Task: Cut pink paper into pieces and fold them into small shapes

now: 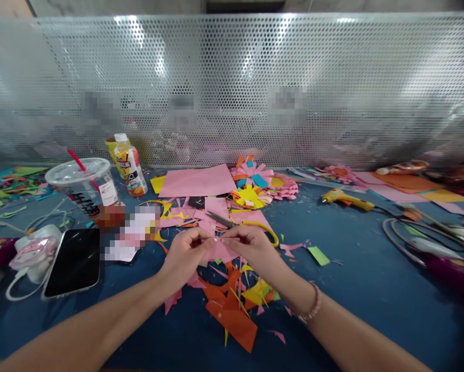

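Observation:
My left hand (184,254) and my right hand (258,252) meet over the middle of the table, thumb and fingers pinched on each. A small piece of pink paper (223,252) is between their fingertips; its far part is hard to make out among the scraps. Just beyond the fingers lies a pair of scissors (221,219) with dark blades and yellow handles, partly hidden by my right hand. Under and around both hands are cut scraps of pink, yellow and orange paper (234,315). Paper flowers (251,195) sit behind the scissors, beside a large pink sheet (196,181).
On the left stand a plastic cup (80,186) with a red straw and a juice bottle (131,165), near a phone (75,263) and cables. To the right lies a yellow glue gun (346,199) with its cord. A perforated metal panel (232,77) closes off the back.

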Available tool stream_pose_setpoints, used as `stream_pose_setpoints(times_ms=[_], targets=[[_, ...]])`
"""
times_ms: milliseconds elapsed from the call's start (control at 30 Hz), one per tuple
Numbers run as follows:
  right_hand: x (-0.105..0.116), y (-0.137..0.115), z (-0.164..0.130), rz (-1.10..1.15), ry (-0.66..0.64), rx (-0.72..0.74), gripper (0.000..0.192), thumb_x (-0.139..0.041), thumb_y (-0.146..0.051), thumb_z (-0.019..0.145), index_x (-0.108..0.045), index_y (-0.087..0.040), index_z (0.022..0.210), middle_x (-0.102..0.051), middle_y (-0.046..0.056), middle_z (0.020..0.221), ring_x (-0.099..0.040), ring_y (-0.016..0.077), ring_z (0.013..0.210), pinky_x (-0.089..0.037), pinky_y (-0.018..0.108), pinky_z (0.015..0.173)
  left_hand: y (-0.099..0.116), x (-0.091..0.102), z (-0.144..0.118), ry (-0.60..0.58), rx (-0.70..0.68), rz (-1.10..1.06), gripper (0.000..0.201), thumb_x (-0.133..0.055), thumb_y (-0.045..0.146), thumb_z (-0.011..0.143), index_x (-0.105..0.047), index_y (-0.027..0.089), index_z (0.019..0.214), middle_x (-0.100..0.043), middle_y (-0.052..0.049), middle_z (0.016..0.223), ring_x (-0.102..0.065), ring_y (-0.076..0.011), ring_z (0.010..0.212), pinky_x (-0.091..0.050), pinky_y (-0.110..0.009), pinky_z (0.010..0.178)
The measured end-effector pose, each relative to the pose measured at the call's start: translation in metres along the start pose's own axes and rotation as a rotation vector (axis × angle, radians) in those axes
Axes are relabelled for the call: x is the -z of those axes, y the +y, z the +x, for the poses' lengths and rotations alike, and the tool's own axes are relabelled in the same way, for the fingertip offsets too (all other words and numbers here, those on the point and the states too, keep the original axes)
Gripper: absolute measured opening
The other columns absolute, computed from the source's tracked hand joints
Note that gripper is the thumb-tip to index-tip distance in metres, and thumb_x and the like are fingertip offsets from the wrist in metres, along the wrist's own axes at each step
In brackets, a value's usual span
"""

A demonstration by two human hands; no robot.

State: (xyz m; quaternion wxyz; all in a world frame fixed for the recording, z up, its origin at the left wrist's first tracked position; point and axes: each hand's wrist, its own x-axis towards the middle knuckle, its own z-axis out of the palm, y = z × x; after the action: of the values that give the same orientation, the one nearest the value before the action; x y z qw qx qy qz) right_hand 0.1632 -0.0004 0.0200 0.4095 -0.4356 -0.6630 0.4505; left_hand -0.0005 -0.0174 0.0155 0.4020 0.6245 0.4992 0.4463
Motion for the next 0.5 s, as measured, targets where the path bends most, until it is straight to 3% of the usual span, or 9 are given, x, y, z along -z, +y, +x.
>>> stream_pose_setpoints(times_ms=[233,500], targets=[[0.006,0.006,0.006,0.111,0.059,-0.119,0.016,-0.063,-0.029,0.065,-0.062,-0.013,0.069,-0.054,-0.002,0.057,-0.043,0.0062,0.05,-0.035,0.02,0.048,-0.009,-0.001,0.007,0.068,0.07,-0.138,0.018,-0.056,0.032,0.069,-0.056,0.015,0.061,-0.05,0.003,0.058,-0.041,-0.0084,0.054,-0.031,-0.02,0.051],[0.006,-0.001,0.003,0.045,0.063,-0.037,0.015,-0.061,-0.027,0.067,-0.058,-0.013,0.063,-0.05,-0.004,0.054,-0.041,0.0054,0.048,-0.033,0.02,0.046,-0.012,-0.002,0.007,0.073,0.059,-0.217,0.026,-0.06,0.036,0.067,-0.051,0.015,0.055,-0.041,0.005,0.05,-0.034,-0.0065,0.047,-0.027,-0.021,0.046]])
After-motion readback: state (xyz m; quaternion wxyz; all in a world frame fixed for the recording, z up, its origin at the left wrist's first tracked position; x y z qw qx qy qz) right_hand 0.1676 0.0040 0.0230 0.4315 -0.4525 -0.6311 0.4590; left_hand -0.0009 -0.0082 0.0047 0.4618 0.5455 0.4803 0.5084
